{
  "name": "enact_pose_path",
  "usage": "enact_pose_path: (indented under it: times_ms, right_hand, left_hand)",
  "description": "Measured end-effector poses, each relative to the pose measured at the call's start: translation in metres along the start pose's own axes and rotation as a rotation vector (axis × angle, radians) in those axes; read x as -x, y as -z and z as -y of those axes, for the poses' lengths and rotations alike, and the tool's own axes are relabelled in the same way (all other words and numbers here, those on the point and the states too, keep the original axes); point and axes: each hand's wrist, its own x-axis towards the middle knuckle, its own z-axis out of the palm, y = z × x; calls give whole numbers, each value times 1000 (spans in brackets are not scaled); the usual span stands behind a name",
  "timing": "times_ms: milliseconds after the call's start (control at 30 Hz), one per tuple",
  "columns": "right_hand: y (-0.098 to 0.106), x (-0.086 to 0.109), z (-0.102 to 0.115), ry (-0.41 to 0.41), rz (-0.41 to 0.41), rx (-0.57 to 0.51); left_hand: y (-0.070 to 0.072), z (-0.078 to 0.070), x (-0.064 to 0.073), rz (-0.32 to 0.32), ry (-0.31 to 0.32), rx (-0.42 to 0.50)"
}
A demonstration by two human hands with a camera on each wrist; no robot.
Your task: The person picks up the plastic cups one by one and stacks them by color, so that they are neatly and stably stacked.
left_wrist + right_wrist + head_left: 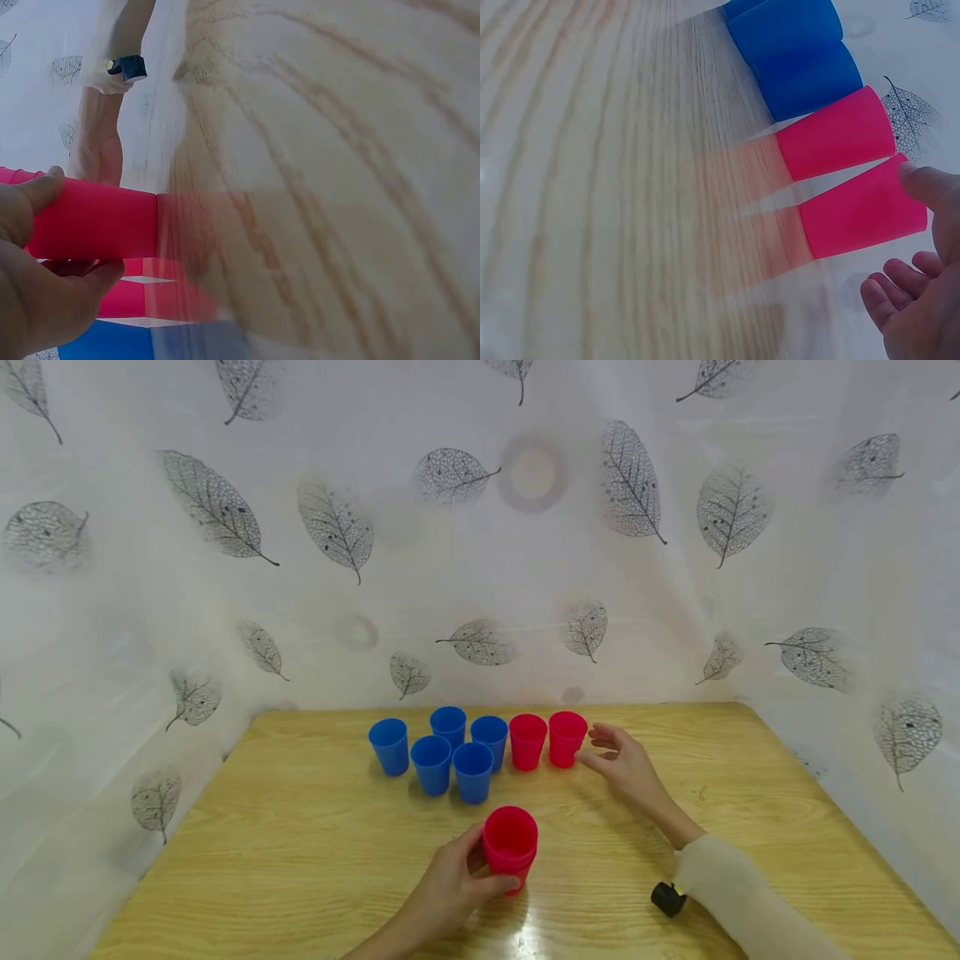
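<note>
My left hand [450,881] grips a stack of red plastic cups [511,860] at the near middle of the table; the stack stands upright, mouth up. In the left wrist view, thumb and fingers wrap around the red stack [101,221], its base on the tabletop. My right hand [628,770] is at the rightmost red cup [567,739], fingers spread and loosely bent. The right wrist view has the thumb by that cup's [862,214] rim, the other fingers apart from it; whether the thumb touches cannot be told. Another red cup [527,743] stands just left of it.
Several blue cups [388,747] stand mouth up left of the red pair, towards the back of the wooden table [285,843]. A small black device [667,899] is at the right wrist, by the sleeve [731,885]. A leaf-patterned white sheet [480,560] hangs behind and at both sides.
</note>
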Motion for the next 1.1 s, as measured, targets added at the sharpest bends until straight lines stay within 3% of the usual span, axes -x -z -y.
enact_pose_path:
  times_ms: [567,1100]
  right_hand:
    - [-25,-16,5,-31,6,-25]
    - [-26,-11,3,-8,-22,-12]
  left_hand:
    - [1,3,3,0,-16,-2]
    - [3,4,6,12,-10,8]
